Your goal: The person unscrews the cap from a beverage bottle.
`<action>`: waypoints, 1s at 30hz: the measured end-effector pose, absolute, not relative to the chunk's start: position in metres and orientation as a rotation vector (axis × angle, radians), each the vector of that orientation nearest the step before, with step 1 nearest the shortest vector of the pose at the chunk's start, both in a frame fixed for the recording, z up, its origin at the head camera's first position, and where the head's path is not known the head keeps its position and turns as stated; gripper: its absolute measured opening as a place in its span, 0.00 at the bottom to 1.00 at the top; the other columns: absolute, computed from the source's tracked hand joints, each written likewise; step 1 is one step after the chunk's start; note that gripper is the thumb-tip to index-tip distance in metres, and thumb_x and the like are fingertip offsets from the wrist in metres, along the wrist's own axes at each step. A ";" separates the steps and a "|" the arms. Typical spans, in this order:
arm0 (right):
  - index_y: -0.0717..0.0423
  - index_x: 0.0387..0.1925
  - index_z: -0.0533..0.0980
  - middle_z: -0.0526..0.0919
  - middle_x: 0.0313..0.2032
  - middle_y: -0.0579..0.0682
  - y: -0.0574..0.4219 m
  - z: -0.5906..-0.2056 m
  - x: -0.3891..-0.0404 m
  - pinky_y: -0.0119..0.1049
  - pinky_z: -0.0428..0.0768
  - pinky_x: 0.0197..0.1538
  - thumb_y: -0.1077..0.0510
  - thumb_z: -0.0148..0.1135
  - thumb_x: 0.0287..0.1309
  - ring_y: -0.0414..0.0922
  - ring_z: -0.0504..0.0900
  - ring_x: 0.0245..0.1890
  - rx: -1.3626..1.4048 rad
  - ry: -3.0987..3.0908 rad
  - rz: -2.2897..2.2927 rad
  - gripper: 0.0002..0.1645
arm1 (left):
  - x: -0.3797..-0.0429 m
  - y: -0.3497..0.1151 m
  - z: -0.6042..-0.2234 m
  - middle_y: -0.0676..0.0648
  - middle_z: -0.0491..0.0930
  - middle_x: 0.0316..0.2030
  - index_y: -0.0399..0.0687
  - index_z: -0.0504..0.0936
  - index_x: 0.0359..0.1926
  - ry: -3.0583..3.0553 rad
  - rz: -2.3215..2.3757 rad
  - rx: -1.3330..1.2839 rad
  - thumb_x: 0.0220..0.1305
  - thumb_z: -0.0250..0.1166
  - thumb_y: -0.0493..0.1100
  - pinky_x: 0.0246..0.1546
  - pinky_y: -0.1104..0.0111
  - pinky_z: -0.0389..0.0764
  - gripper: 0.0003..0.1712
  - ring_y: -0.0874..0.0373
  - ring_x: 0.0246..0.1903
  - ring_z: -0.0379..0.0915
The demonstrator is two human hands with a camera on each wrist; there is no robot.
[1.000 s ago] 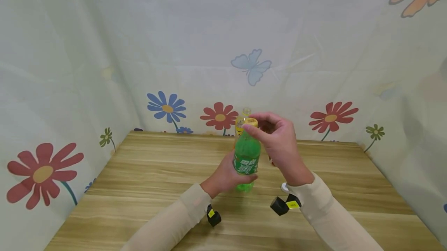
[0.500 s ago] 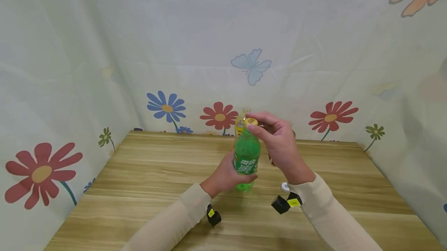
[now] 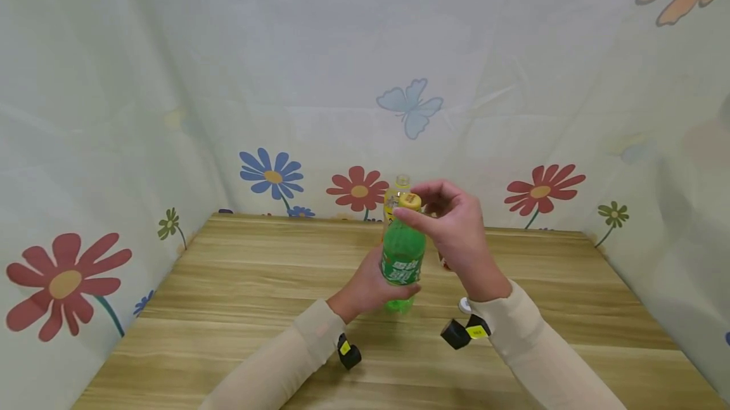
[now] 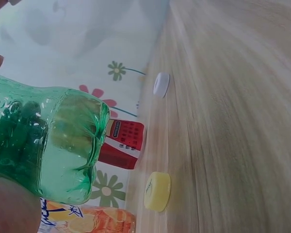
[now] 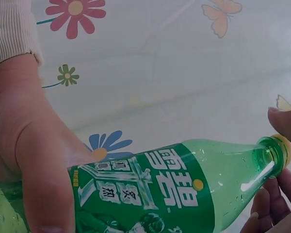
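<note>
My left hand (image 3: 365, 286) grips the lower half of a green plastic soda bottle (image 3: 403, 245). In the left wrist view the bottle's base (image 4: 72, 145) is raised off the table. A yellow bottle cap (image 3: 410, 201) sits on the neck. My right hand (image 3: 461, 232) holds this cap, its thumb on the near side and fingers behind. The right wrist view shows the bottle's label (image 5: 145, 191) with white characters, and the cap (image 5: 282, 151) between thumb and fingers. Most liquid detail inside is unclear.
An uncapped clear bottle with a yellow label (image 3: 392, 198) stands behind the green one. A red carton-like container (image 4: 123, 141) is mostly hidden behind my right hand in the head view. A white cap (image 4: 161, 85) and another yellow cap (image 4: 157, 191) lie on the wooden table (image 3: 274, 264).
My right thumb and fingers have shifted around the cap, first to the right, then back left across its near side. The cap's top marking has turned. My left hand and the bottle stay in place.
</note>
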State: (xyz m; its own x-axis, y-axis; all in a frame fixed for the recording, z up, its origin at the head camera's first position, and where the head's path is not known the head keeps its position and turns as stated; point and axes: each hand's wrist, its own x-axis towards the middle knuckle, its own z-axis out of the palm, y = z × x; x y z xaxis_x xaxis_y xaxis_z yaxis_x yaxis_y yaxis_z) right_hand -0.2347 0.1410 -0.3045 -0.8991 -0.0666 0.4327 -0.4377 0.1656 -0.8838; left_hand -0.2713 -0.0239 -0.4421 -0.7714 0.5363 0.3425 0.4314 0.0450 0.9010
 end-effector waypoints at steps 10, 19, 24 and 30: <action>0.54 0.44 0.84 0.85 0.39 0.47 0.139 -0.303 -0.231 0.31 0.80 0.38 0.51 0.79 0.54 0.48 0.78 0.38 0.451 -2.134 1.766 0.19 | -0.271 -0.022 -0.443 0.53 0.79 0.55 0.63 0.69 0.64 2.196 1.853 1.018 0.59 0.76 0.40 0.61 0.66 0.79 0.36 0.60 0.54 0.78; 0.59 0.53 0.83 0.86 0.44 0.46 0.145 -0.305 -0.235 0.28 0.85 0.41 0.53 0.73 0.61 0.47 0.81 0.42 0.575 -2.139 1.847 0.21 | -0.270 -0.022 -0.442 0.52 0.79 0.55 0.62 0.69 0.64 2.195 1.850 1.026 0.60 0.75 0.40 0.61 0.66 0.79 0.35 0.60 0.54 0.78; 0.62 0.58 0.80 0.85 0.50 0.49 0.147 -0.305 -0.236 0.30 0.86 0.49 0.55 0.68 0.66 0.46 0.82 0.48 0.639 -2.137 1.943 0.23 | -0.271 -0.022 -0.443 0.53 0.79 0.55 0.63 0.69 0.64 2.204 1.849 1.020 0.59 0.75 0.41 0.60 0.66 0.80 0.36 0.60 0.54 0.78; 0.63 0.60 0.78 0.84 0.54 0.54 0.146 -0.306 -0.236 0.31 0.85 0.52 0.55 0.66 0.67 0.45 0.82 0.51 0.659 -2.146 1.969 0.25 | -0.272 -0.022 -0.445 0.54 0.80 0.55 0.64 0.69 0.64 2.216 1.844 1.009 0.59 0.76 0.42 0.60 0.66 0.80 0.35 0.60 0.54 0.79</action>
State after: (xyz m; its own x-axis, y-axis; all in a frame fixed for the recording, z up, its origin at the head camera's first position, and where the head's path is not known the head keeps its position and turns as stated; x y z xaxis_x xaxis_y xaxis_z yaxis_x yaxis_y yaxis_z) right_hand -0.2356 0.1463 -0.3060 -0.8912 -0.2128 0.4006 -0.4173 0.0389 -0.9079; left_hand -0.2721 -0.0218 -0.4450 -0.7784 0.5311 0.3349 0.4259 0.0547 0.9031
